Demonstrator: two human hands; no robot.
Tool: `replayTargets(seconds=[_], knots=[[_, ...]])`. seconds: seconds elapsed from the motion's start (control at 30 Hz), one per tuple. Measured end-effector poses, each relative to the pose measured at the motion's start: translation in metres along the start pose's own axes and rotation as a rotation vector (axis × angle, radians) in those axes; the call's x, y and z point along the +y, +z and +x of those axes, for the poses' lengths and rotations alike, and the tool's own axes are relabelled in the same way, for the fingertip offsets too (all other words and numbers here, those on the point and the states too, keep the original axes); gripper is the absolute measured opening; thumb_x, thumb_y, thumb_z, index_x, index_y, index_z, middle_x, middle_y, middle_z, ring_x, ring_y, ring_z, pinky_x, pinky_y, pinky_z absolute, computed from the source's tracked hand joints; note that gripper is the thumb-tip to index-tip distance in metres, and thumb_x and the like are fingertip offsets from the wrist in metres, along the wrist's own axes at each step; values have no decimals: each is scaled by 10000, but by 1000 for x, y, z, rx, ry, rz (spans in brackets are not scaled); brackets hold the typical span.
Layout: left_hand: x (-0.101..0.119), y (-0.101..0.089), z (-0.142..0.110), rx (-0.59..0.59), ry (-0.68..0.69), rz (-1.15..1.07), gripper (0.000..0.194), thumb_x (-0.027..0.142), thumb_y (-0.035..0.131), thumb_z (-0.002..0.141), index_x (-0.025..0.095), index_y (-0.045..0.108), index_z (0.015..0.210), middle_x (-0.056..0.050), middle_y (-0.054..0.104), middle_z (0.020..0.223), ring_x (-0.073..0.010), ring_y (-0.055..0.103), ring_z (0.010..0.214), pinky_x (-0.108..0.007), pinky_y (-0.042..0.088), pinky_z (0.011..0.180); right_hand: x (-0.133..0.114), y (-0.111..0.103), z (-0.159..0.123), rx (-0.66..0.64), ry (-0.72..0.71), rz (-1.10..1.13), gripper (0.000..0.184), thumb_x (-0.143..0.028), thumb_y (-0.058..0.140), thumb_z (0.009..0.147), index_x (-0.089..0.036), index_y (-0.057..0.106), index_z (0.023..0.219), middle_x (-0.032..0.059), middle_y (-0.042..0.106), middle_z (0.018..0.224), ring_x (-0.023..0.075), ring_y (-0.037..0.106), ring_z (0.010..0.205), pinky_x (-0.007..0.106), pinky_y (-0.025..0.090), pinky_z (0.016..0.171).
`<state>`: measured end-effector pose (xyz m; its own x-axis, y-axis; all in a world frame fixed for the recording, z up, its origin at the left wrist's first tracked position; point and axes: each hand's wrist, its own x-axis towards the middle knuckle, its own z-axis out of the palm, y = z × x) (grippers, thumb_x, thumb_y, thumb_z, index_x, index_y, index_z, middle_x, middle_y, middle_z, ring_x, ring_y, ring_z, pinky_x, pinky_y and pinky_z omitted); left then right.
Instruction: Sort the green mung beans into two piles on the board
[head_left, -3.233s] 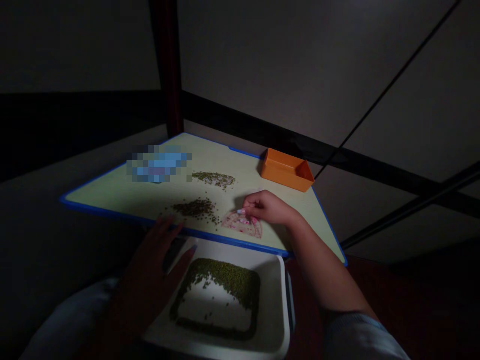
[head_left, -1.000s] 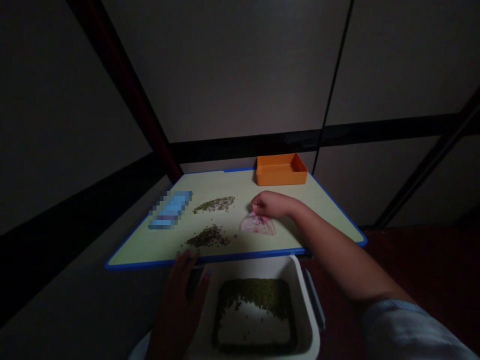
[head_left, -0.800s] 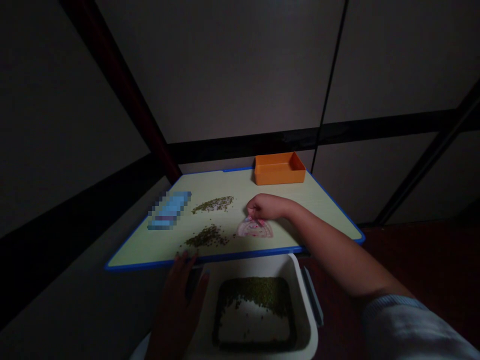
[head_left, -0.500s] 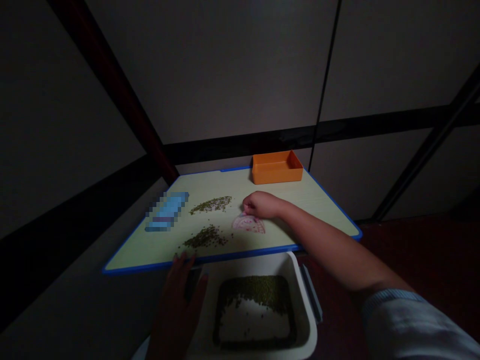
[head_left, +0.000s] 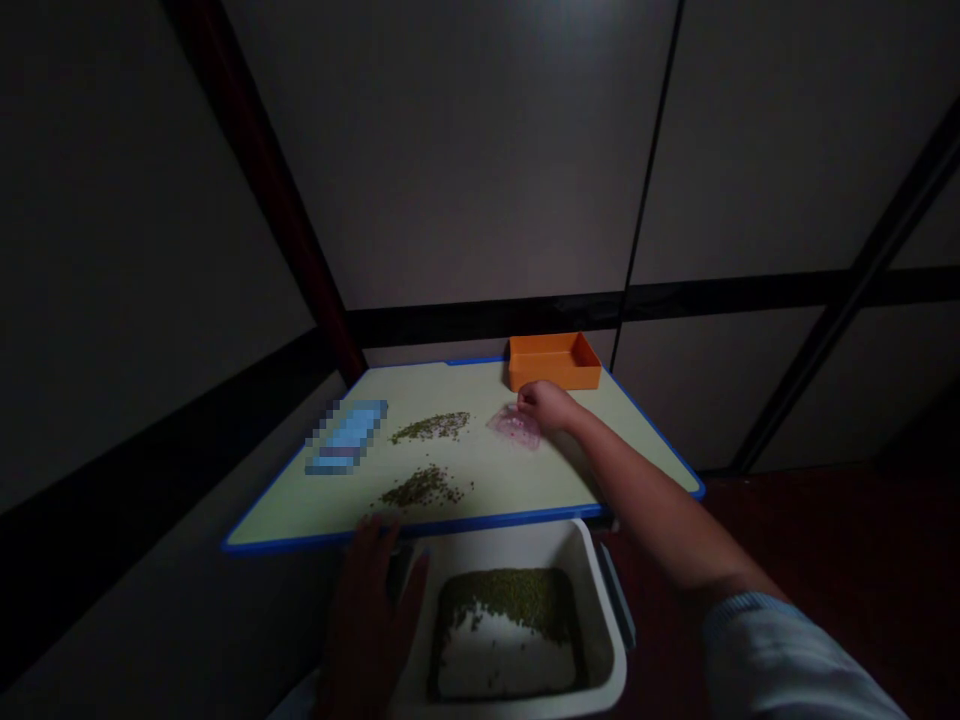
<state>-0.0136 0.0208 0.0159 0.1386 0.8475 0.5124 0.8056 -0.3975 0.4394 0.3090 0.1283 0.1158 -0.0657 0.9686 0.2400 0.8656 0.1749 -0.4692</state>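
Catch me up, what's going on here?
A person is working at a pale table with both hands. The right hand pinches a see-through pinkish piece; blur hides its exact shape. The left hand, fingers spread, is by the table's near edge and the white tub. Small greenish grains lie in a far patch and a near patch, with more inside the tub. An orange box sits at the far edge.

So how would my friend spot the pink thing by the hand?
Find the pale, blue-edged table. On it, nearer than the orange box, the right hand holds the pink piece. Unlike the box and the greenish grain piles, it's see-through.
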Motion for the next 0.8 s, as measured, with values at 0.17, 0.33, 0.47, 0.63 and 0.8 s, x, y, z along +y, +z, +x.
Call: replayTargets(seconds=[0.17,0.33,0.47,0.63,0.8], knots=[[7,-5,2,133,228,165,500,431,429,868,123,514,1253,-204,505,1368,-323,406,1333,-549,359,1062,3,-13,1,37,-14,137,185,-216,560,788,-141,574,619,-21,541,540,85,430,512,213,276,520],[19,-7,4,25,241,143,482,395,490,835,142,537,1242,-213,538,1341,-356,473,1277,-594,352,1031,-9,-20,-26,87,-14,270,218,-298,485,809,-165,534,643,-16,549,529,104,493,489,216,351,504],[31,-14,5,-49,191,42,447,355,522,814,162,567,1215,-200,533,1354,-364,447,1299,-625,299,1056,-32,-12,-59,152,11,670,248,-387,552,756,-183,511,621,-30,525,495,104,476,451,225,376,477],[44,-28,10,-164,119,-141,397,344,545,789,193,609,1151,-160,589,1301,-340,491,1265,-617,290,1071,-68,-11,-84,183,-27,926,300,-440,650,724,-175,556,620,-31,546,479,90,468,442,212,362,467],[70,-41,7,-294,-5,-511,488,448,554,781,205,583,1203,-124,545,1361,-276,455,1302,-513,253,1136,-99,-26,-90,351,-111,1168,326,-442,701,718,-177,547,608,-50,519,461,70,435,427,200,338,460]])
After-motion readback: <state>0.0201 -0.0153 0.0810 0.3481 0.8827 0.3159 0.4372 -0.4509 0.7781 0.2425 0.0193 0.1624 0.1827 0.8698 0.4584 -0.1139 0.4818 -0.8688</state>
